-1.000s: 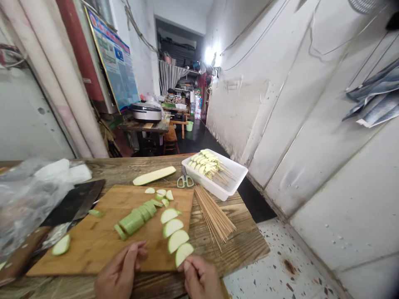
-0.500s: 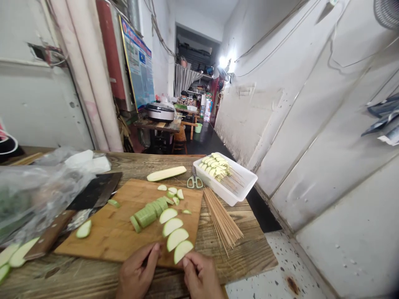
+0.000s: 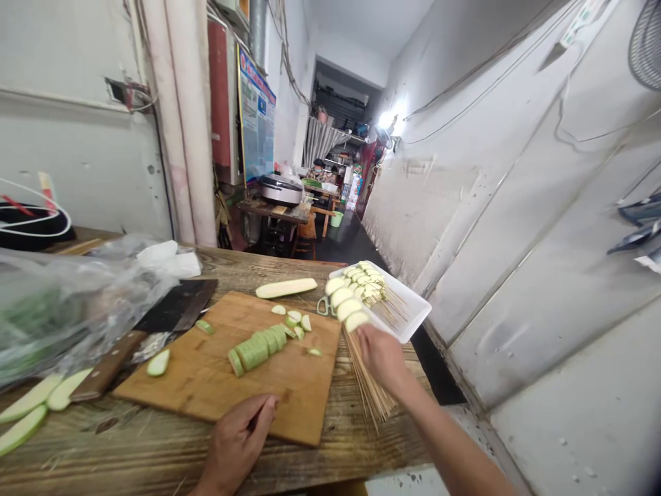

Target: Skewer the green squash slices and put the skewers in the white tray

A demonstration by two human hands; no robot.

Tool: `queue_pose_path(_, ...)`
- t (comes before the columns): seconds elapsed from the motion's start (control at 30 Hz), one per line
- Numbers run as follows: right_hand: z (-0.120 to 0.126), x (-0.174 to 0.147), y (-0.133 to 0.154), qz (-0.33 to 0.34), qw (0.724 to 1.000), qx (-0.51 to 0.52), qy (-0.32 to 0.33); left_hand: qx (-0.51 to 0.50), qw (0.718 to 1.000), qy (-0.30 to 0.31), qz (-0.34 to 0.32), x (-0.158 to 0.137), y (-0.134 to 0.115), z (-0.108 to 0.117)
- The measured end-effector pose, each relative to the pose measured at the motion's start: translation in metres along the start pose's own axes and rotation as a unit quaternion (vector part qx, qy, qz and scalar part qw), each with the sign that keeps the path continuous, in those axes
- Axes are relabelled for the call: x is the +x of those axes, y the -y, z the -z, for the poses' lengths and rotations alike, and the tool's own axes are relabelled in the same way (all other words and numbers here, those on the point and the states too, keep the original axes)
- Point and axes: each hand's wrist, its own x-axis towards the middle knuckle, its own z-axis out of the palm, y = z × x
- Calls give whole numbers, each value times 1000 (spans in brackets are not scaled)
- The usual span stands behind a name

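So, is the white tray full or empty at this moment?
Partly filled: skewered slices lie piled toward one end of the white tray, their bare sticks pointing across it, leaving part of it uncovered.

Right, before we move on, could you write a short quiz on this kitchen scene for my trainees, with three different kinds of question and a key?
1. Multiple choice: What does the right hand hold out in front of it?
A) a pair of scissors
B) a row of vegetable slices
C) a green bucket

2. True or false: The left hand is nearer to the cutting board than to the white tray.

3. Fill the gap: Seen from the worker's side, the bundle of thin sticks lies to the ____ of the cutting board.

Key: 1. B; 2. True; 3. right
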Motion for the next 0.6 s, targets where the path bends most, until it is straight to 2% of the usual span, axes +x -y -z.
queue_pose_path(0.13,10,75,-29,-48,995,-83,15,-1,1000,4,-3,1,1,-2)
queue_pose_path(0.23,7,108,-38,-64,990,-122,40,-2,1000,14,-6,1,0,-2)
queue_pose_path(0.37,1,123,-44,-65,984,-153,62,-1,1000,19,-5,3,-2,-2)
queue_pose_path(0.6,-10,125,-48,-53,982,-172,63,0,1000,21,-9,4,-2,-3)
